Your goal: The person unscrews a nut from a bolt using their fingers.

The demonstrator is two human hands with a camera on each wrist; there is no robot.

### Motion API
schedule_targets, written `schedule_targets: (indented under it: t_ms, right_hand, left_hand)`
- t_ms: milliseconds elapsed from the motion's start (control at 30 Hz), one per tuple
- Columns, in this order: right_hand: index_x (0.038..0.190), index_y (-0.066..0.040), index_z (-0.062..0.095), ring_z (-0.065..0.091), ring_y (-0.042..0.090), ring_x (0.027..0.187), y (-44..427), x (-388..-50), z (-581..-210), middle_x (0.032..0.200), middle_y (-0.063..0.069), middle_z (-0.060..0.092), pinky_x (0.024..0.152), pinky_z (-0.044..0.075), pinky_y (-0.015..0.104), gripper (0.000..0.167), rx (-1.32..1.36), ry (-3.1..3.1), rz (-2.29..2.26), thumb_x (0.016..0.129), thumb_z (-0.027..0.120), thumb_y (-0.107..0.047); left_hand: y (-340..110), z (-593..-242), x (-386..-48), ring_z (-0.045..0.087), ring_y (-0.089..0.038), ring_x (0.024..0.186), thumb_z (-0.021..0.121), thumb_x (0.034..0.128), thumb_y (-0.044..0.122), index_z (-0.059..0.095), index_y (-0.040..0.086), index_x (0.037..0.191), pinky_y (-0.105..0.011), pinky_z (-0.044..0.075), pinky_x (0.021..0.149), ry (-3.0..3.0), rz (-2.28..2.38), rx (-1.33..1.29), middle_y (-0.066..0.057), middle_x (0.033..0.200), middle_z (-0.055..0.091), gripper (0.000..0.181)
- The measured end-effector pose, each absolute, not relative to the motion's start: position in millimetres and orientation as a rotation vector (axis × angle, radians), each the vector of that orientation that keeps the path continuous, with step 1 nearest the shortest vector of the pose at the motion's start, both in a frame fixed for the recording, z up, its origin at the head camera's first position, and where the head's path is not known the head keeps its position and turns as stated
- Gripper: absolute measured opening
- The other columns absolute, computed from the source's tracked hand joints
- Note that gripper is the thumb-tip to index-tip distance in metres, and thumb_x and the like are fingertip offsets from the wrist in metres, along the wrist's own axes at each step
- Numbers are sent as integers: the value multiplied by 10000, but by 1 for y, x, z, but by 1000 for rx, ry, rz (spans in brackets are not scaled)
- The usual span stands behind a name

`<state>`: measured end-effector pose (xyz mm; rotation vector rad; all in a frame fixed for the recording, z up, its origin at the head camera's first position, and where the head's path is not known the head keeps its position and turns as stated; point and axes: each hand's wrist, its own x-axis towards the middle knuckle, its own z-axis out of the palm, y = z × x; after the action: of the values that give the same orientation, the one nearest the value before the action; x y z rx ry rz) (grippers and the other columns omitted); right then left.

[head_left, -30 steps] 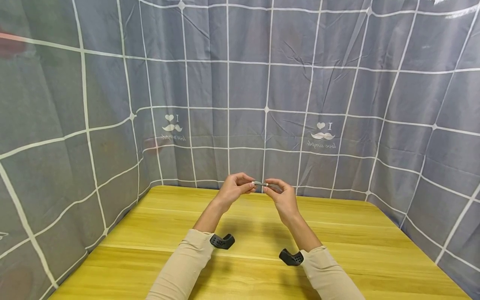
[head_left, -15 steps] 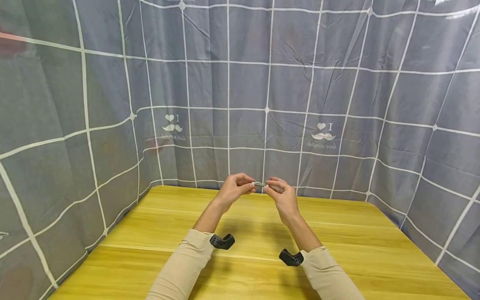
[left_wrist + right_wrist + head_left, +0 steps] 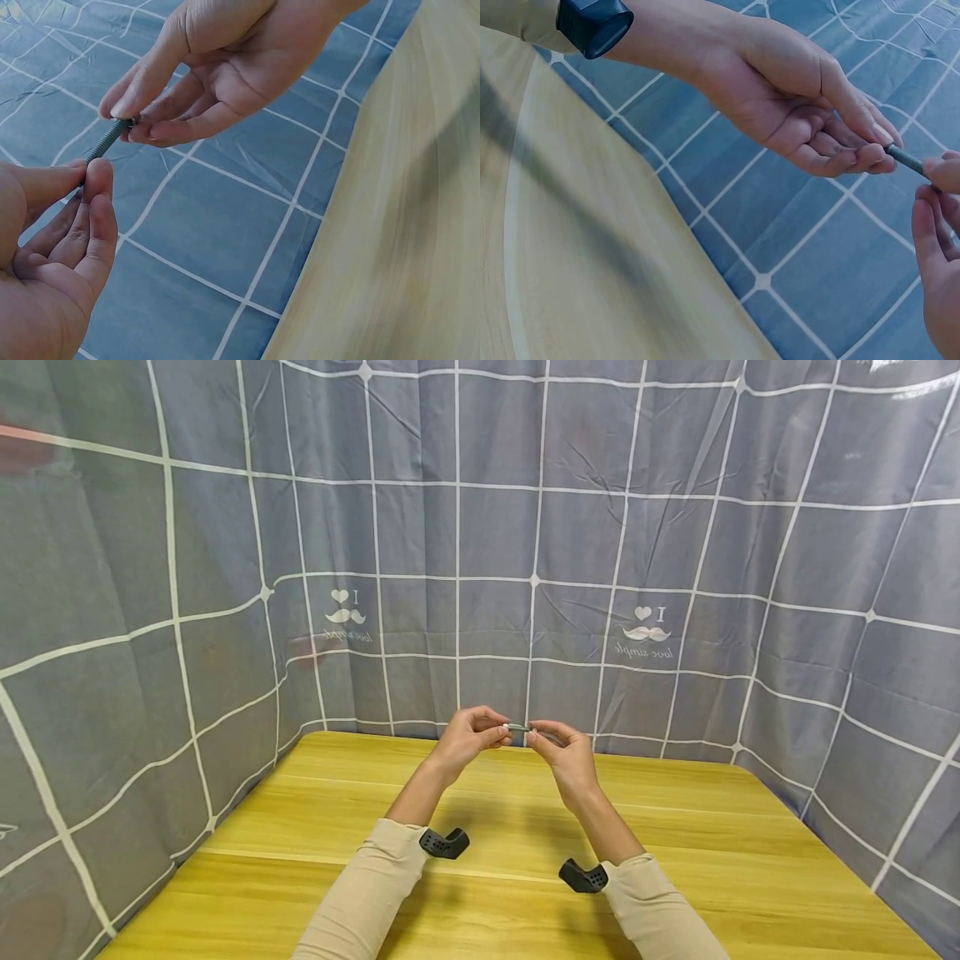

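A short grey bolt (image 3: 517,727) with a ribbed, threaded shaft is held level in the air between both hands, over the far edge of the table. My left hand (image 3: 465,739) pinches its left end between thumb and fingertips. At the other end, the thumb and index finger of my right hand (image 3: 570,758) grip it. In the left wrist view the thread of the bolt (image 3: 106,140) shows plainly between the two hands. The right wrist view shows the bolt (image 3: 907,159) too. Fingertips cover both ends, so I cannot tell whether a head or nut is there.
A yellow wood-grain table (image 3: 480,902) lies below the hands. Grey curtains (image 3: 495,535) with white grid lines surround it on the far side and both sides. Black devices, such as the left one (image 3: 445,843), sit at both wrists, by beige sleeves (image 3: 367,893).
My right index finger and thumb have shifted slightly on the end of the bolt, the finger lifting and coming down again. My left hand has stayed in place, still pinching the bolt.
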<state>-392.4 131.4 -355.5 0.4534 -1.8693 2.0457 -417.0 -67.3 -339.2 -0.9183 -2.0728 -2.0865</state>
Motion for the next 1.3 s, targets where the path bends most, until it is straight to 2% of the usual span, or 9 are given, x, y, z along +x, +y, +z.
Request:
schedule_targets:
  t_ms: [167,333,467,600,800,933,1033,1167,1300]
  right_hand:
    - [1190,80,698,659,240,1066,132,-393,-355,1152,161,689,914,544,306,264,436,-1874,2012,942,751,4]
    - [1176,72,702,643,198,980,134,-394,-355,1140,205,679,861,545,274,244,428,-1906,1969,944,746,11]
    - [1172,97,691,647,185,974,137,-395,-356,1173,230,669,860,544,261,241,414,-1934,1961,949,738,18]
    - [1200,120,670,662,183,989,141,-396,-358,1169,186,669,888,545,279,284,401,-1983,1943,949,742,10]
    - [1175,63,707,650,198,1022,157,-400,-362,1188,151,641,959,512,369,268,339,-2050,1890,934,777,-31]
    - [1166,39,715,627,232,1088,172,-403,-365,1244,168,622,1007,486,436,260,321,-2086,1843,938,783,-64]
    - [1169,32,717,620,239,1101,182,-406,-369,1258,161,616,994,489,416,253,292,-2124,1819,946,776,-74]
    - [1167,20,725,624,236,1070,196,-409,-376,1222,134,628,907,506,311,252,221,-2176,1763,949,778,-94]
    - [1190,32,716,626,283,1067,210,-412,-387,1177,143,640,906,506,342,276,188,-2226,1691,961,769,-114]
  left_hand:
    - [-67,-340,-418,733,-185,915,636,1017,-17,645,-144,1198,-409,564,927,-2076,-2082,-920,-267,1106,712,221]
    - [-68,-340,-418,710,-394,1016,637,1016,-22,655,-131,1187,-550,514,983,-2074,-2076,-904,-241,1080,725,204]
    - [-68,-341,-418,670,-484,1064,643,1016,-13,667,-109,1180,-518,530,972,-2093,-2065,-902,-271,1104,712,192]
    - [-70,-343,-418,688,-448,1041,649,1016,-2,677,-90,1169,-464,553,945,-2132,-2030,-872,-283,1105,707,179]
    - [-79,-348,-422,725,-340,975,646,1018,0,678,-85,1167,-488,553,939,-2177,-1964,-815,-241,1055,731,175]
    - [-89,-355,-428,713,-381,1000,640,1016,-14,674,-89,1167,-466,559,931,-2200,-1933,-754,-200,1030,741,172]
    - [-96,-361,-432,701,-407,1027,625,1019,-30,668,-93,1166,-458,558,933,-2231,-1912,-698,-206,1038,739,166]
    - [-101,-368,-437,714,-359,1004,620,1019,-37,654,-100,1154,-475,551,942,-2278,-1881,-651,-209,1041,740,153]
    - [-102,-378,-443,721,-315,960,621,1010,-59,639,-123,1138,-451,562,921,-2332,-1834,-629,-199,1014,737,145]
